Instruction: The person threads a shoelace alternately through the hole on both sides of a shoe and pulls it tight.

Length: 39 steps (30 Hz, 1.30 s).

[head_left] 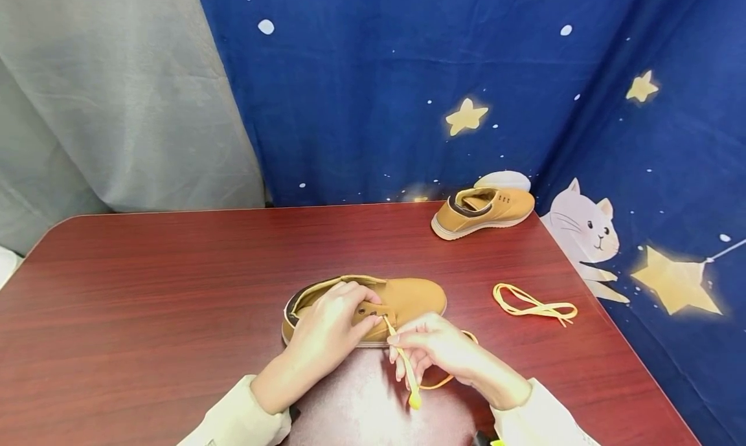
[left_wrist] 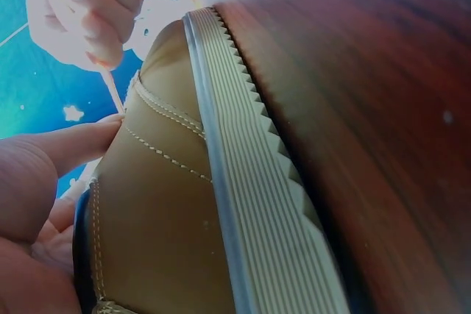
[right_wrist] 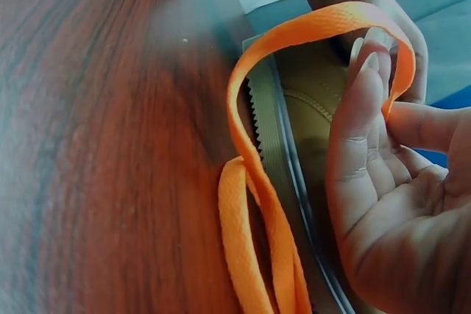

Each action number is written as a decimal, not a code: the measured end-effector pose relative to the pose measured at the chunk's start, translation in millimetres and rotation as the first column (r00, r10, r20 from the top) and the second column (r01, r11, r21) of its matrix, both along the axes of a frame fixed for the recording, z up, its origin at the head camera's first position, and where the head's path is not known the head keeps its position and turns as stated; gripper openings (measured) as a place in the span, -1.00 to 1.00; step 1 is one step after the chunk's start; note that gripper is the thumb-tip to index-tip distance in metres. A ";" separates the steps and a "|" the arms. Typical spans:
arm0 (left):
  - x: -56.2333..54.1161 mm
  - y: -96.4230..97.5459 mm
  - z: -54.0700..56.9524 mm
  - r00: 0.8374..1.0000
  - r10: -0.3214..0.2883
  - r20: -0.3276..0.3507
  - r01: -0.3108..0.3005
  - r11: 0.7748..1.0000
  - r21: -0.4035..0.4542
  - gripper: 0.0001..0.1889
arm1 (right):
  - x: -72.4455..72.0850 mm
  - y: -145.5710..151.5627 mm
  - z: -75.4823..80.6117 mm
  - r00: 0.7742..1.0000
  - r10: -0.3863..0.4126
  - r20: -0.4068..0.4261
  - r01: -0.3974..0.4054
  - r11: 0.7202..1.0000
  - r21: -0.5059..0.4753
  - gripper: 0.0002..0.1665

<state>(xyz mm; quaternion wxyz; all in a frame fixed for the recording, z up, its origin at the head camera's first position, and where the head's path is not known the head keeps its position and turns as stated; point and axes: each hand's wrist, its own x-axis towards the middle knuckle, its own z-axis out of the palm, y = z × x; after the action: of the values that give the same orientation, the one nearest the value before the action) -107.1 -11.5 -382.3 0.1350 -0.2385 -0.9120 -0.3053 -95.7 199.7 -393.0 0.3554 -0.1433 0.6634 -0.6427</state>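
Note:
A tan shoe [head_left: 416,297] lies near the middle of the table, toe to the right. My left hand [head_left: 326,326] grips its eyelet flap, the fingers in the shoe's opening and the thumb on the near side by the eyelets. A yellow shoelace [head_left: 411,376] runs from the eyelet closest to the toe. Thumb and fingertips of my right hand [head_left: 437,345] pinch this lace just outside the eyelet. In the right wrist view the lace [right_wrist: 257,170], orange there, loops from the pinch down beside the shoe's sole.
Another tan shoe [head_left: 501,208], with no lace in its eyelets, stands at the back right corner. A second yellow shoelace [head_left: 539,309] lies folded on the table [head_left: 175,290] at the right. A blue curtain [head_left: 373,96] hangs behind the far edge.

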 end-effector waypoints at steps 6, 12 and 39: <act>0.1 -0.1 1.9 1.000 0.000 -0.004 0.000 1.000 0.019 -0.76 | -2.8 -1.9 -2.0 0.999 -0.030 -0.031 0.031 0.999 0.044 -0.47; 0.1 -0.1 3.0 0.999 -0.021 0.044 0.018 0.998 0.057 -0.84 | -2.7 -2.7 -7.9 0.997 -0.029 -0.076 0.031 0.999 0.015 -0.49; -1.7 -3.9 17.5 0.878 -0.084 0.471 0.049 0.995 0.086 -0.85 | 0.7 -7.0 -15.5 0.975 -0.017 -0.219 0.023 0.999 0.025 -0.56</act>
<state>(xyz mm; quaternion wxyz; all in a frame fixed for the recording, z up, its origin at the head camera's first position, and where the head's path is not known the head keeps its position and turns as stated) -108.8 -15.5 -364.8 -0.0941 -0.1828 -0.8971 -0.3909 -95.0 192.7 -408.5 0.2757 -0.2020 0.7085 -0.6175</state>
